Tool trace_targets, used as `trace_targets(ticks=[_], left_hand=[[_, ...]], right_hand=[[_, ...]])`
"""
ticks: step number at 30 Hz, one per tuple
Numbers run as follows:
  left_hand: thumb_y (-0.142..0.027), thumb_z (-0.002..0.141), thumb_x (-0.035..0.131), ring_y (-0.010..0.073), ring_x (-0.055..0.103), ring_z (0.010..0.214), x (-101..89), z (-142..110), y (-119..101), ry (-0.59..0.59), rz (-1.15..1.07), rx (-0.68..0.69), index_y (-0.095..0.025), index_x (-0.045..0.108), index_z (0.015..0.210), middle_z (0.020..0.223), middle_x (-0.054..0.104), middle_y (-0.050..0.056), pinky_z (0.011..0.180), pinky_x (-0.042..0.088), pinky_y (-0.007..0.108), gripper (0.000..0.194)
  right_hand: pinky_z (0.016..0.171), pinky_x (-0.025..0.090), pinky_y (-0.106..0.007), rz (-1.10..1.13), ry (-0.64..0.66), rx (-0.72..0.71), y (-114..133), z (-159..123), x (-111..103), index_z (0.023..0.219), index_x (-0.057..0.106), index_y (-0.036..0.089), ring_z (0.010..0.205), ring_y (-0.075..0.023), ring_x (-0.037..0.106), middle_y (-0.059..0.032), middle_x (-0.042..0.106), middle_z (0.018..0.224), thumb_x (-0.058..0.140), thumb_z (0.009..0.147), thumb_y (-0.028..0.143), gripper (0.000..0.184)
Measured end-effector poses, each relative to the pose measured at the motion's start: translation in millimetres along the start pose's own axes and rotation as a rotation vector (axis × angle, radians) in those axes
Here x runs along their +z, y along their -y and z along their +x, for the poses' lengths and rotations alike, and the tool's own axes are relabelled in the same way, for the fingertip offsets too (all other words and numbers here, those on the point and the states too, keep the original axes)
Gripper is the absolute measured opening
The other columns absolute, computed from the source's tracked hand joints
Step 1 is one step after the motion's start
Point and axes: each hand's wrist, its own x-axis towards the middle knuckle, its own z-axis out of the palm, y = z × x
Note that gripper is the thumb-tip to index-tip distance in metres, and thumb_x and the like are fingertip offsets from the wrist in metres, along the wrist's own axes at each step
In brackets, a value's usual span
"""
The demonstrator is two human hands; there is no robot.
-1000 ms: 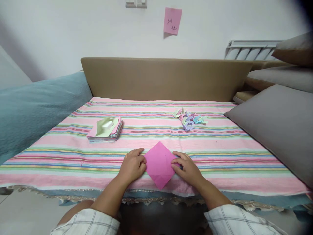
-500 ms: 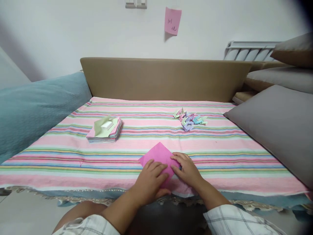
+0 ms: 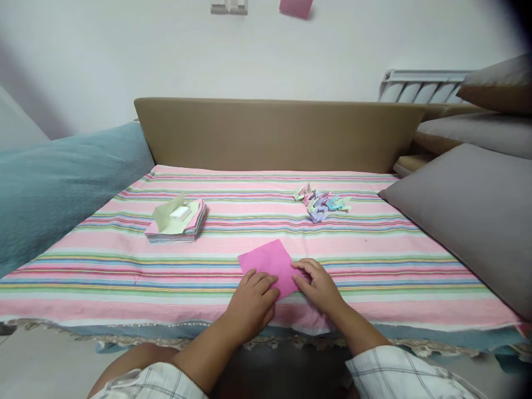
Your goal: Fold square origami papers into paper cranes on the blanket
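Resting my open left fingers on flat, unshaped paper, I seemingly pinch its edge with right fingers, folded shapes done beyond.

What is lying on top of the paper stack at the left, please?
On top of the paper stack lies a pale green sheet, partly raised, with a small white block on it. Pink paper shows beneath it. What the block and green sheet cover cannot be seen.

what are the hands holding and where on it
Both hands are on the pink paper: the left hand over its near left part, the right hand at its right edge. Whether either grips it cannot be told.
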Motion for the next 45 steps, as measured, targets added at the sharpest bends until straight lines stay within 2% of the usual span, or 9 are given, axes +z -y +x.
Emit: trace_targets(ticks=[7,13,20,27,34,38,42,45], left_hand=[[-0.013,0.072,0.057,0.0229,0.052,0.105,-0.9,-2,12,-0.029,0.038,-0.028,-0.024,0.06,0.104,0.116,0.062,0.004,0.099,0.033,0.047,0.034],[-0.009,0.078,0.05,0.0235,0.056,0.1,9.3,-2,22,-0.106,0.115,-0.017,-0.02,0.061,0.109,0.113,0.064,0.007,0.091,0.042,0.045,0.035],[-0.012,0.084,0.049,0.0231,0.057,0.099,17.3,-2,32,-0.146,0.142,0.014,-0.018,0.063,0.108,0.112,0.065,0.008,0.086,0.048,0.041,0.029],[-0.011,0.084,0.047,0.0216,0.057,0.101,12.3,-1,35,-0.133,0.057,0.056,-0.02,0.063,0.108,0.112,0.065,0.008,0.088,0.047,0.042,0.03],[-0.014,0.085,0.046,0.0214,0.058,0.1,3.4,1,33,-0.121,-0.033,0.096,-0.02,0.065,0.104,0.11,0.066,0.007,0.087,0.049,0.041,0.028],[-0.015,0.085,0.045,0.02,0.058,0.098,-3.0,2,31,-0.115,-0.097,0.1,-0.021,0.066,0.101,0.106,0.067,0.007,0.086,0.049,0.04,0.027],[-0.014,0.084,0.045,0.02,0.058,0.098,-6.2,2,31,-0.107,-0.138,0.102,-0.021,0.067,0.1,0.105,0.067,0.008,0.086,0.049,0.04,0.027],[-0.013,0.084,0.044,0.0195,0.058,0.098,-7.0,2,32,-0.107,-0.173,0.094,-0.021,0.067,0.099,0.104,0.067,0.008,0.086,0.049,0.04,0.029]], right_hand=[[0.09,0.044,-0.039,0.015,-0.015,-0.034,1,-1,1,0.104,0.062,0.019,0.102,-0.0221,0.054,-0.0091,0.059,0.106,0.053,0.083,0.027,0.024],[0.092,0.043,-0.04,-0.01,-0.014,-0.062,0,-1,1,0.103,0.062,0.02,0.103,-0.0226,0.053,-0.0089,0.059,0.107,0.052,0.083,0.025,0.023],[0.092,0.043,-0.04,-0.027,-0.01,-0.094,0,-2,1,0.105,0.062,0.02,0.105,-0.022,0.052,-0.0088,0.059,0.109,0.052,0.084,0.025,0.024],[0.093,0.044,-0.041,-0.057,-0.064,-0.105,-2,-3,2,0.103,0.064,0.021,0.108,-0.0236,0.051,-0.0102,0.057,0.112,0.053,0.083,0.027,0.024],[0.093,0.044,-0.042,-0.095,-0.051,-0.138,-2,-3,1,0.104,0.064,0.022,0.108,-0.0232,0.05,-0.0096,0.056,0.115,0.049,0.086,0.026,0.023],[0.092,0.044,-0.042,-0.106,-0.052,-0.167,-6,-1,0,0.104,0.063,0.022,0.108,-0.0226,0.049,-0.0097,0.055,0.115,0.044,0.086,0.018,0.026],[0.092,0.045,-0.044,-0.13,-0.047,-0.2,-12,-1,2,0.106,0.063,0.021,0.109,-0.0227,0.048,-0.0096,0.054,0.118,0.04,0.077,0.004,0.04],[0.092,0.044,-0.045,-0.152,-0.045,-0.207,-14,-1,3,0.108,0.063,0.022,0.11,-0.0231,0.048,-0.0096,0.053,0.12,0.041,0.073,0.002,0.046]])
